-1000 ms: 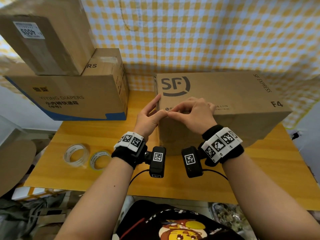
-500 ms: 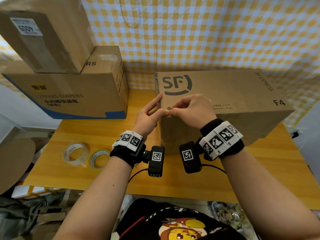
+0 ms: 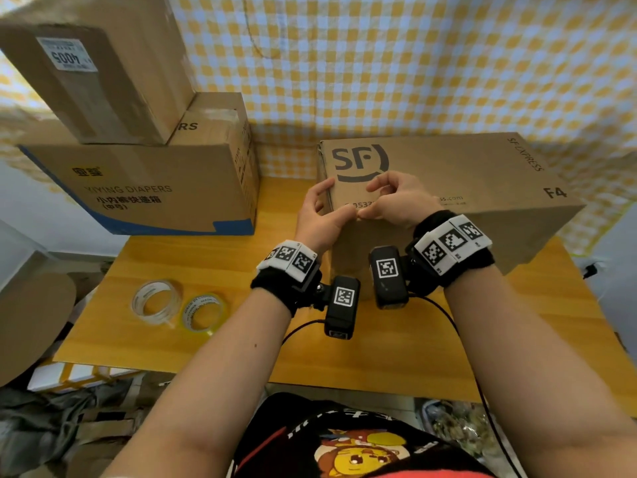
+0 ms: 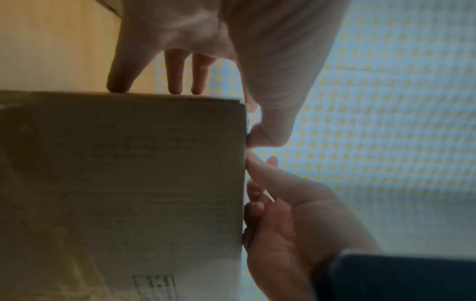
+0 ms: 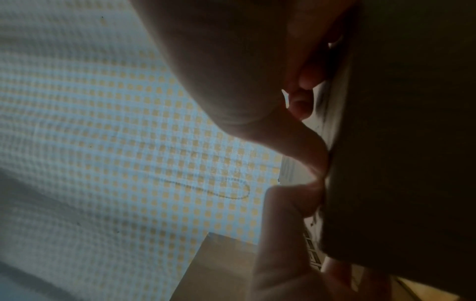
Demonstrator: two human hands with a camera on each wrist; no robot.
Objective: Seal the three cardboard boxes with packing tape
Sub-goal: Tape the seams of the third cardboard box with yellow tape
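SF Express box (image 3: pixel 458 174) sits right of centre in the head view, on the wooden counter (image 3: pixel 213 267), its long top face toward the camera and its near-left corner under both hands. Judged from its look: stiff corrugated board, dry and grippy, rigid at edges and corners, likely to give a little mid-panel; weight cannot be told. Best held by the edges or steadied with a flat palm on the side wall. Any tape strip on it would be thin, clingy and prone to wrinkling, so it wants pressing down from one end. Left hand (image 3: pixel 319 217): fingers straight against the box's left side, thumb tip at the top front edge. Right hand (image 3: pixel 396 201): fingers curled, thumb and forefinger pinched at that same edge, touching the left thumb; whether tape lies between them is too small to tell. Two tape rolls, clear tape roll (image 3: pixel 155 300) and yellowish tape roll (image 3: pixel 204 310), lie lower left on the counter, untouched. Diaper box (image 3: pixel 138 188) with another carton (image 3: pixel 89 74) stacked on it stands upper left. Against half a second ago, the pinch point has shifted down onto the box's front edge from just above it.
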